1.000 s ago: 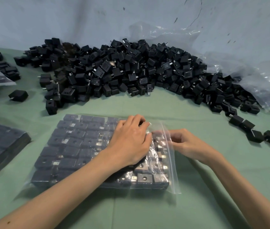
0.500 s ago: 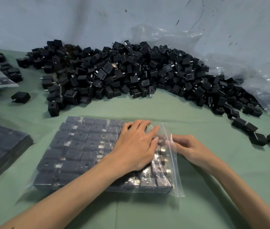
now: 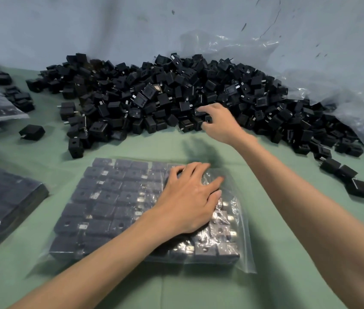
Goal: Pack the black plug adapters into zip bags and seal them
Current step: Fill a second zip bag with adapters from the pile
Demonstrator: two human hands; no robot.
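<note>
Filling is the step in hand, and the bag looks nearly full. The zip bag (image 3: 246,248) lies flat on the green counter (image 3: 199,293) in front of the person, with its unsealed mouth toward the right and packed adapters (image 3: 109,192) in neat rows inside it. The left hand (image 3: 190,201) rests on top of the bag near the mouth. Its fingers are spread and pressed flat on the plastic, holding the rows down. The right hand (image 3: 220,124) is stretched out to the near edge of the big pile of adapters (image 3: 176,92) heaped against the wall. Its fingers curl over a loose adapter (image 3: 200,113) with the thumb under it, apparently pinching it, though blur hides the exact contact. The next move, as I judge it, is to lift that piece clear without dragging its neighbours, carry it to the mouth and slide it in line with the last row. The zip strip would then be pressed closed along its whole length. Filled bags (image 3: 5,201) lie at the left.
</note>
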